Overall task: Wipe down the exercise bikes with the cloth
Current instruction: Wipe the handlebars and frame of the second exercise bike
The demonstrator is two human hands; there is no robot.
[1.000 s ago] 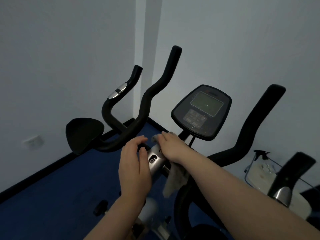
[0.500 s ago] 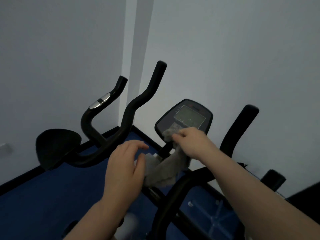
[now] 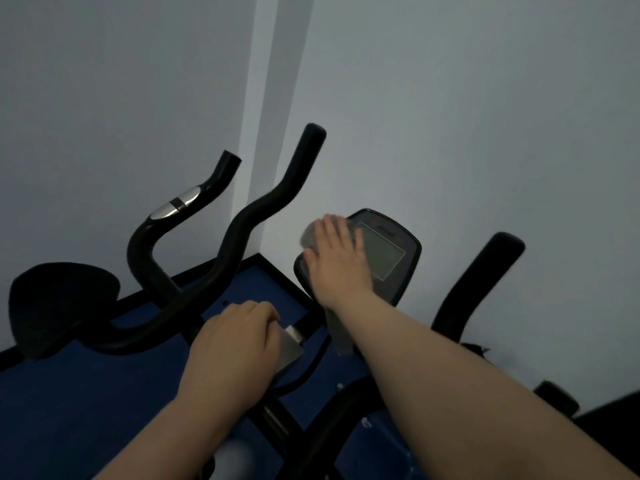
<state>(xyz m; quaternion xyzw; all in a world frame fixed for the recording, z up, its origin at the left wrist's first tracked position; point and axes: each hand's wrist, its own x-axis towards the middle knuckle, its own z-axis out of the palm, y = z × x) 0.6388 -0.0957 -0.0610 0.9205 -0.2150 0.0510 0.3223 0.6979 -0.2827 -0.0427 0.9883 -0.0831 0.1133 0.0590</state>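
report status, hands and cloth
Right hand flat, pressing cloth onto console. Left hand holds handlebar stem. Nothing blocking the wipe.

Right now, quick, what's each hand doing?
Left hand: fingers curled over the silver bracket.
Right hand: open, flat, pressing the cloth on the console.

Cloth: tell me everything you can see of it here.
The cloth is grey, soft and rumpled, looking like a thin towel. It lies against the left part of the sloping console, pressed there by the flat right hand, which covers most of it. A bunched edge shows beyond the fingertips, and a loose tail hangs below the wrist.
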